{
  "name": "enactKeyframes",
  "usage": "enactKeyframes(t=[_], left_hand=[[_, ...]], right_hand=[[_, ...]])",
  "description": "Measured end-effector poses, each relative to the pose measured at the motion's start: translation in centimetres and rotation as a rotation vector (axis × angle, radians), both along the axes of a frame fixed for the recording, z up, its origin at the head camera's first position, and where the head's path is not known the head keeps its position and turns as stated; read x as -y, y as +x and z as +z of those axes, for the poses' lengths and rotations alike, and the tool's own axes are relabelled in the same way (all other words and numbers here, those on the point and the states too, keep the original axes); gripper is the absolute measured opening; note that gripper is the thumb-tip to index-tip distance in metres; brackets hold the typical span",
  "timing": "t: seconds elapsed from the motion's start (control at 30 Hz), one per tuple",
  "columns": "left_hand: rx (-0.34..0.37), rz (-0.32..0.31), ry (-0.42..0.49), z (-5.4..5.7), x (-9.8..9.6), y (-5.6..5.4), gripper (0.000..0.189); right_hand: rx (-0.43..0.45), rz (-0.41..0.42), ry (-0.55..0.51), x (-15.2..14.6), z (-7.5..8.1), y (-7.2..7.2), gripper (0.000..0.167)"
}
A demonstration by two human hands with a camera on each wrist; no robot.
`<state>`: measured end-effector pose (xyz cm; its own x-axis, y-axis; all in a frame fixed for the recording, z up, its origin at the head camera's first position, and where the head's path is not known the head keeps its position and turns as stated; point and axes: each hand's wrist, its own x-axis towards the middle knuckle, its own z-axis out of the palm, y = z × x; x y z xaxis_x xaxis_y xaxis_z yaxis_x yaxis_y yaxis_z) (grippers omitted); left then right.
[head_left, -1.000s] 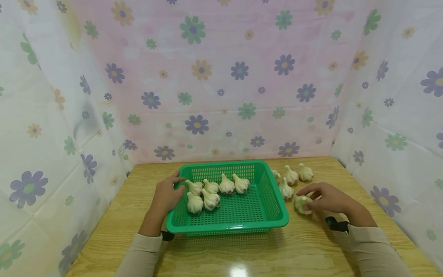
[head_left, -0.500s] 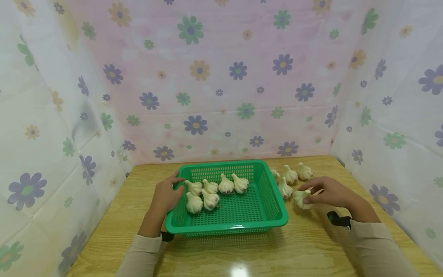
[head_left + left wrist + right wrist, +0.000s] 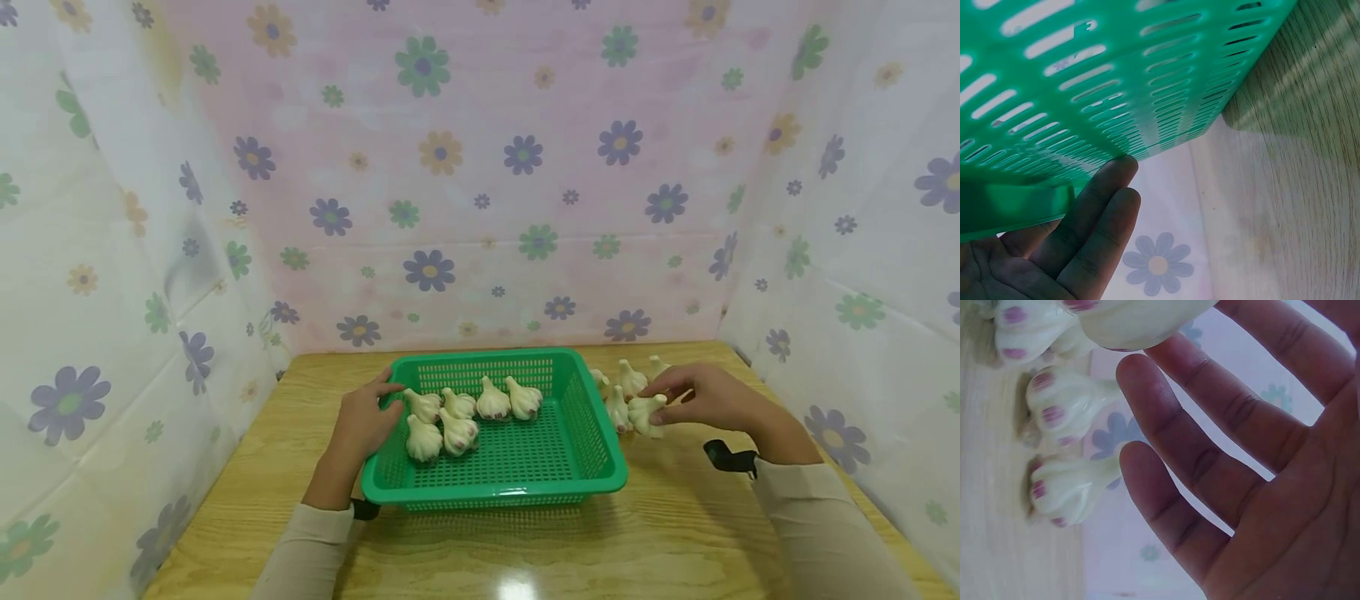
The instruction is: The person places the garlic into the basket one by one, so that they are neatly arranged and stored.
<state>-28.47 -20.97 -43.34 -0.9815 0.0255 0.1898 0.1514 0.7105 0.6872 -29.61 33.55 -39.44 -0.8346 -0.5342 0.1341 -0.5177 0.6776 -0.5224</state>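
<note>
A green plastic basket [image 3: 498,493] sits on the wooden table, with several garlic bulbs [image 3: 460,432] lying in its left and middle part. My left hand [image 3: 365,423] holds the basket's left rim. In the left wrist view, two fingers [image 3: 1107,219] reach along the slotted outer wall [image 3: 1122,81] beneath the rim. To the right of the basket, my right hand [image 3: 712,402] pinches a garlic bulb [image 3: 645,415] between thumb and fingers. That bulb [image 3: 1138,325] is cut off by the top edge of the right wrist view, where the lower fingers are spread apart.
Several more garlic bulbs [image 3: 632,379] stand on the table [image 3: 645,533] behind and beside the held one, partly hidden by it and the hand. Flower-patterned cloth walls [image 3: 480,242] enclose the table at the back and both sides.
My right hand has raised the garlic bulb and shifted it slightly away from me and left, toward the basket. My left hand stays at the rim.
</note>
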Motion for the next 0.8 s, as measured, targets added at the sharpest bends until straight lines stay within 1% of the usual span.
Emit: enactKeyframes(t=[0.17, 0.23, 0.4, 0.47, 0.63, 0.8], left_hand=[[0.007, 0.004, -0.001, 0.1, 0.0, 0.0, 0.039], [0.011, 0.002, -0.002, 0.0, 0.0, 0.0, 0.039], [0.011, 0.004, -0.010, -0.1, 0.0, -0.1, 0.040], [0.010, 0.004, -0.016, -0.1, 0.0, 0.0, 0.040], [0.016, -0.005, -0.024, 0.0, -0.1, 0.1, 0.041], [0.008, -0.002, -0.024, 0.1, -0.2, 0.1, 0.041]], right_hand=[[-0.001, 0.037, -0.004, 1.2, 1.3, -0.3, 0.032], [-0.004, 0.037, 0.001, 1.6, 1.7, -0.6, 0.031], [-0.051, 0.052, 0.038, 2.8, 2.9, -1.0, 0.026], [-0.061, 0.063, 0.035, 3.4, 3.4, -1.1, 0.024], [-0.052, 0.083, 0.005, 4.9, 4.7, -1.2, 0.019], [-0.062, 0.108, -0.006, 6.4, 5.3, -1.6, 0.016]])
